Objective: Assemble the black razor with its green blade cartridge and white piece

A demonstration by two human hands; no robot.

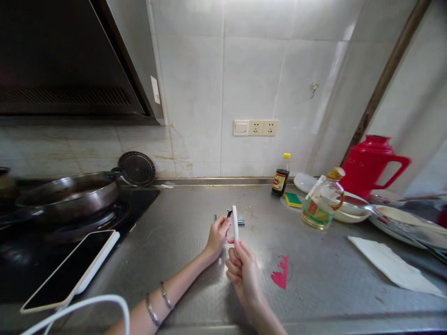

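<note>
White stick (235, 221): right hand (246, 272) grips
Black piece (229, 213): left hand (215, 239) pinches, stick's nine o'clock
Handling: close, calls for steadiness

Your slim white stick (235, 223) stands nearly upright in your right hand (242, 267); beside its upper part, your left hand (218, 234) holds a small black piece (229, 213), its details unclear.

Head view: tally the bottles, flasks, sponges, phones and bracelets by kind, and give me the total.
Bottles: 2 (dark sauce bottle, clear glass bottle with a handle)
Flasks: 1 (red flask)
Sponges: 1 (green-and-yellow sponge)
Phones: 1 (phone)
Bracelets: 2 (bracelet nearer the hand, bracelet farther up the arm)
Total: 7
</note>
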